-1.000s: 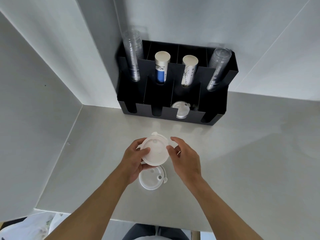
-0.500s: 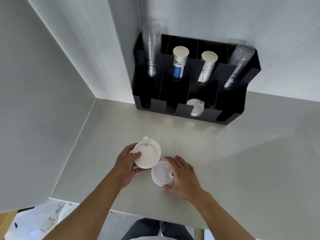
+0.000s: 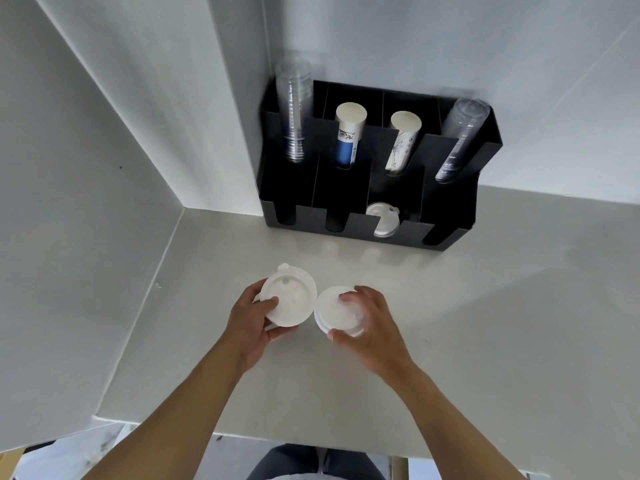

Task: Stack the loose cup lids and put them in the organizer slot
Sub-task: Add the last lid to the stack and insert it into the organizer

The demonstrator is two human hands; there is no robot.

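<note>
Left hand (image 3: 250, 320): grips lid stack (image 3: 289, 299). Right hand (image 3: 369, 323): grasps single lid (image 3: 334, 311) (edges nearly touching). Organizer (image 3: 374, 174): rear of desk (image 3: 485, 323).

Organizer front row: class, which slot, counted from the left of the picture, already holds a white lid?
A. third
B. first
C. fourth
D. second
A: the white lid sits in the third front slot of the black organizer; the other three front slots look dark and show no lid.
</note>
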